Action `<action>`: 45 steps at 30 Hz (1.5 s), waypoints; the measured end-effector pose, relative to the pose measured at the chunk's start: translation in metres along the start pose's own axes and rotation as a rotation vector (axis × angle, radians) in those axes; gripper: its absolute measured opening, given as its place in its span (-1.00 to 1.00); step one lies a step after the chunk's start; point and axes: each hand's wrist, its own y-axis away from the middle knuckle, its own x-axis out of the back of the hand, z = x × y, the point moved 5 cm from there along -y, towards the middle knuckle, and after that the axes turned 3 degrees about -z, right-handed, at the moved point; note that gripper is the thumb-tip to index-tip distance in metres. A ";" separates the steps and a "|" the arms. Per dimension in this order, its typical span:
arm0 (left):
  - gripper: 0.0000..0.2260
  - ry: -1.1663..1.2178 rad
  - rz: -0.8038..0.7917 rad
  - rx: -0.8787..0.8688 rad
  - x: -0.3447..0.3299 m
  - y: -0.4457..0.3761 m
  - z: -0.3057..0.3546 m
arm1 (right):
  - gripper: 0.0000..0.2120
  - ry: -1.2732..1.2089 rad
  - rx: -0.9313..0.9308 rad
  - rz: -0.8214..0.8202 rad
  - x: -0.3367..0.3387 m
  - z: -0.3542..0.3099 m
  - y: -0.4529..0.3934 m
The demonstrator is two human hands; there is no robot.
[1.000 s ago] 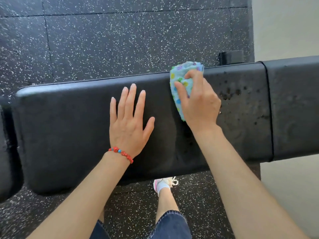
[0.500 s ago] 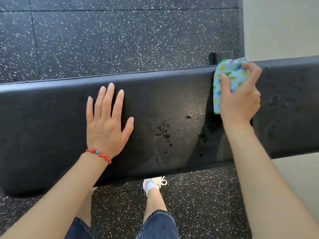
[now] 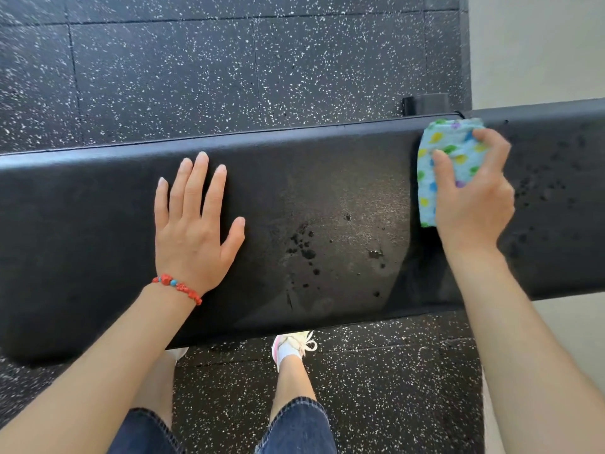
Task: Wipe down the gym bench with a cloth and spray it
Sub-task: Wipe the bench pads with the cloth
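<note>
**Cloth at the far right edge of the pad, other palm flat**

Black rubber floor tiles flecked with white [image 3: 203, 80] run behind and beneath the long black padded gym bench [image 3: 327, 191], which crosses my view from side to side. At the left, my left arm reaches forward from the lower corner, a red beaded bracelet with one blue bead [image 3: 176, 286] round the wrist. My left hand [image 3: 196, 231] lies palm down on the pad, fingers straight and slightly spread, thumb out to the side; it grips nothing and only presses on the vinyl. Between my hands the pad carries dark wet droplets [image 3: 304, 250] and a dull, smeared patch. Below the near edge of the bench I see my denim trouser legs [image 3: 294, 427] and a pale sneaker with white sock [image 3: 291, 345] on the floor. At the right, my right arm comes up to the bench and my right hand [image 3: 474, 198] is closed round a folded light-blue cloth with coloured dots [image 3: 442, 158], thumb on its near face, fingers curled over the top. This cloth is pressed against the pad close to its far edge, beside the seam between two pad sections. More droplets speckle the pad right of it.
</note>
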 end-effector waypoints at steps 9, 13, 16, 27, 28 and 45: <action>-0.48 -0.011 -0.009 0.020 0.002 0.000 0.002 | -0.59 -0.034 0.074 -0.061 -0.028 -0.062 0.051; -0.48 0.012 -0.026 0.010 0.003 0.000 0.002 | -0.62 -0.094 0.263 -0.124 -0.046 -0.111 0.090; -0.50 0.029 -0.012 0.008 0.005 0.001 0.001 | -0.62 -0.062 0.356 -0.114 -0.042 -0.103 0.082; -0.55 0.028 -0.010 -0.001 0.004 0.073 0.014 | -0.58 0.047 -0.077 0.050 -0.008 -0.024 0.064; -0.55 0.024 -0.013 -0.003 0.003 0.074 0.013 | -0.58 0.042 -0.037 0.029 -0.015 -0.039 0.080; -0.54 0.005 -0.073 0.017 0.006 0.074 0.018 | -0.62 -0.008 0.022 0.004 -0.008 -0.035 0.141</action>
